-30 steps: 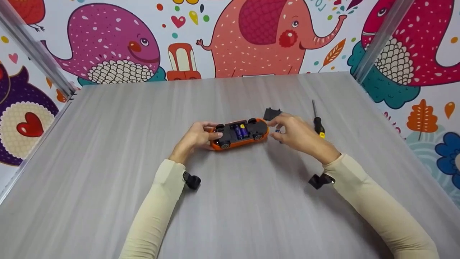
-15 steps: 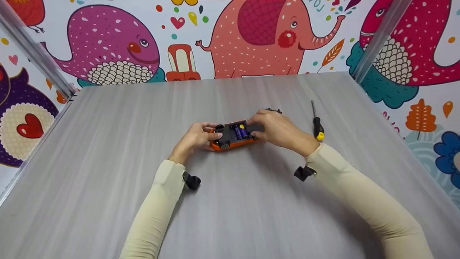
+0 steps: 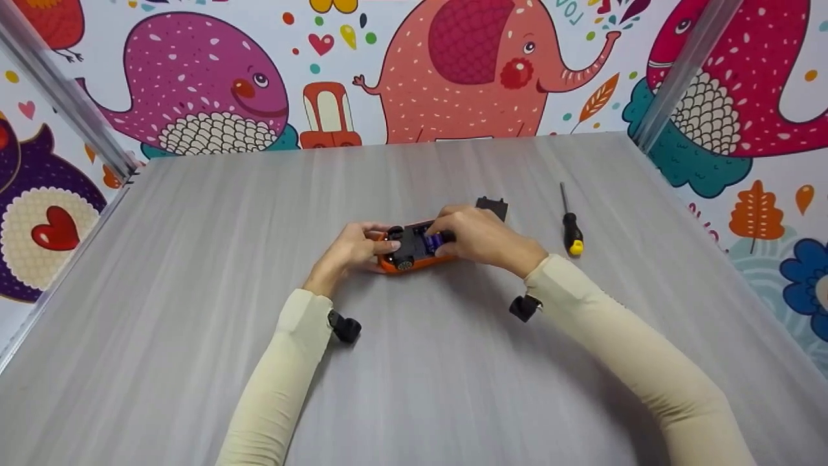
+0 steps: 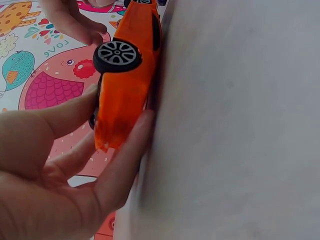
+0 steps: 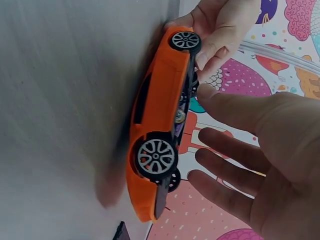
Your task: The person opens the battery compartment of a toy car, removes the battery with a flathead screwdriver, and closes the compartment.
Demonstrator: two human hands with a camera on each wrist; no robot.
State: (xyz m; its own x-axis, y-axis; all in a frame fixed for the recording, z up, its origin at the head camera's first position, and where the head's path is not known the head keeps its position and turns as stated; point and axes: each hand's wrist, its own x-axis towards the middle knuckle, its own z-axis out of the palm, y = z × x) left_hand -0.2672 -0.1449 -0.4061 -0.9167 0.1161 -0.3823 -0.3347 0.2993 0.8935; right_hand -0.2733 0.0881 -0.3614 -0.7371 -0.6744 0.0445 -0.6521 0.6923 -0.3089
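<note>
An orange toy car (image 3: 409, 249) stands upside down, its battery compartment facing up with purple batteries (image 3: 432, 242) inside. My left hand (image 3: 349, 249) grips one end, thumb on the dark underside and fingers below, as the left wrist view also shows. My right hand (image 3: 482, 236) is over the other end, its thumb and a finger at the batteries. Seen from the right wrist, the right thumb (image 5: 212, 97) reaches the compartment edge while three other fingers stretch beside the car. Whether a battery is pinched is hidden.
Beyond the right hand lies a dark battery cover (image 3: 493, 207) on the grey table (image 3: 259, 213). A screwdriver (image 3: 572, 230) with a black and yellow handle is to its right. Printed panels (image 3: 472, 77) border the table at the back and sides.
My right hand has moved left from the car's end to over the battery compartment. A small blue thing near its fingers a second ago is out of sight. My left hand stays put.
</note>
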